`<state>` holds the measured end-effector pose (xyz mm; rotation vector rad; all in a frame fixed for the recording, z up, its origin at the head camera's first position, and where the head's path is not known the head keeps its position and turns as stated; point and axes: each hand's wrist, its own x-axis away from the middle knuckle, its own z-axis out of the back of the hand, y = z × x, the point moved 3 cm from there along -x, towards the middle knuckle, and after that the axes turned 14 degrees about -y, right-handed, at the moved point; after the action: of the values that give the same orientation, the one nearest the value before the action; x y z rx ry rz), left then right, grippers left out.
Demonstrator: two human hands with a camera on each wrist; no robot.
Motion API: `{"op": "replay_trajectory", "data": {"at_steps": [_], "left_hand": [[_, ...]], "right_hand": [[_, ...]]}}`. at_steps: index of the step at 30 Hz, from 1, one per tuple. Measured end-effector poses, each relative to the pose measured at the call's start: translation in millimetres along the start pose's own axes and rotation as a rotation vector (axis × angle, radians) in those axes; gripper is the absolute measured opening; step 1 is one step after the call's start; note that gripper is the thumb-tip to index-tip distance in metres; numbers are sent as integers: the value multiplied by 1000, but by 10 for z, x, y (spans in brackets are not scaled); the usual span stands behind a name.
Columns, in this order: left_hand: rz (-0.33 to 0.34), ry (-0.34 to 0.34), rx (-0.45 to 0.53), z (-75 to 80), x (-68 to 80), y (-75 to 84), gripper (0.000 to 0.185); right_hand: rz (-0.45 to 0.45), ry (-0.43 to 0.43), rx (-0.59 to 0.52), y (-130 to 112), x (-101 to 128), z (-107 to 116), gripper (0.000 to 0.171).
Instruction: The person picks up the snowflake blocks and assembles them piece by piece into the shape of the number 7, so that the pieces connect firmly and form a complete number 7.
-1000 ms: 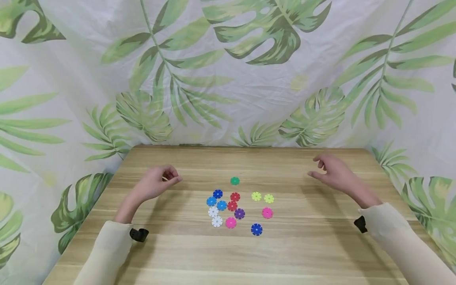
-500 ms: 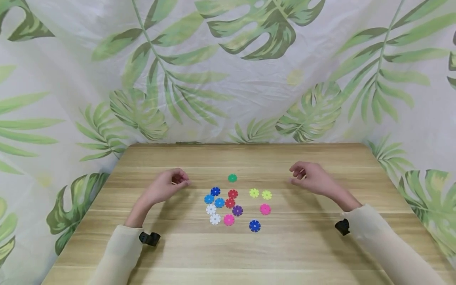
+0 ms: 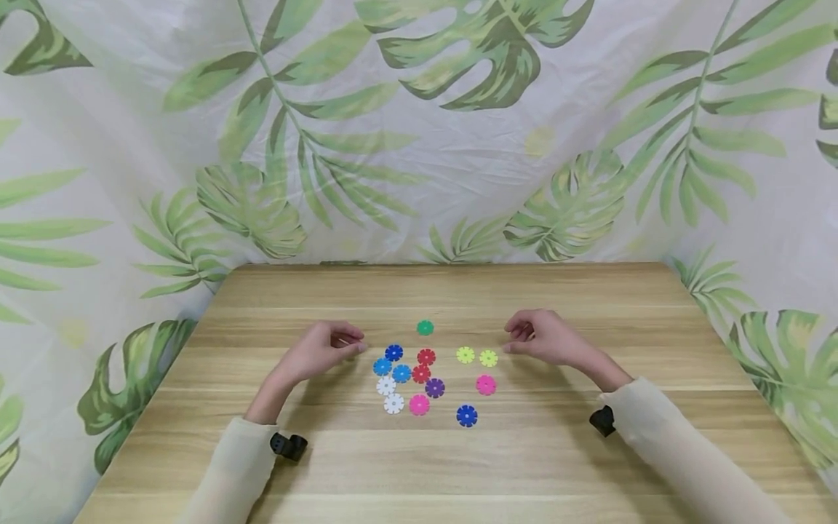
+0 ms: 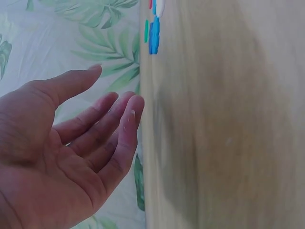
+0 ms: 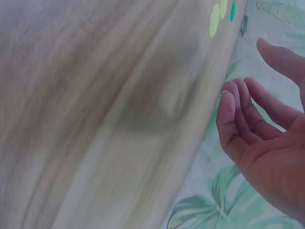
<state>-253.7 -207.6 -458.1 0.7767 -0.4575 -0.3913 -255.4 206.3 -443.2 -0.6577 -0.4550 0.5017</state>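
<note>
Two hands: we hold our left hand [image 3: 325, 351] and right hand [image 3: 548, 339] just above the wooden table [image 3: 589, 466], one on each side of the scattered plastic discs.
Left hand: empty, fingers relaxed and loosely bent; the wrist view shows an open palm [image 4: 62, 157] with nothing in it.
Right hand: empty too, fingers gently curved [image 5: 267, 138], thumb apart from them.
Discs: they lie flat near the middle of the table, between our hands.
Nearest to the left: a dark blue disc [image 3: 393, 353] and a light blue disc [image 3: 382, 366], just beside our fingertips.
Nearest to the right: two yellow-green discs [image 3: 476, 356], close to our fingertips but not touched.
Others: a green disc [image 3: 425, 327] sits apart at the far side; red, white, pink and purple ones cluster nearer us.
How to do it well: we judge the hands are closing in for a pick. The discs are thin and flat, so we should come down with thumb and forefinger at a disc's edge, choose an outer one first, and avoid nudging the packed cluster.
Backdrop: a leaf-print cloth [image 3: 419, 131] hangs around the table.
</note>
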Motion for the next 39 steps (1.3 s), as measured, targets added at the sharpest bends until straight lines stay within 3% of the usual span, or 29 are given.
{"op": "replay_trajectory", "data": {"at_steps": [14, 30, 39], "left_hand": [[29, -21, -17, -161, -118, 61, 33], [45, -35, -149, -275, -206, 148, 33], [57, -28, -164, -285, -212, 172, 27]], "right_hand": [[-35, -53, -12, -25, -94, -170, 29], [29, -66, 31, 3, -134, -286, 23], [41, -60, 43, -21, -151, -306, 21]]}}
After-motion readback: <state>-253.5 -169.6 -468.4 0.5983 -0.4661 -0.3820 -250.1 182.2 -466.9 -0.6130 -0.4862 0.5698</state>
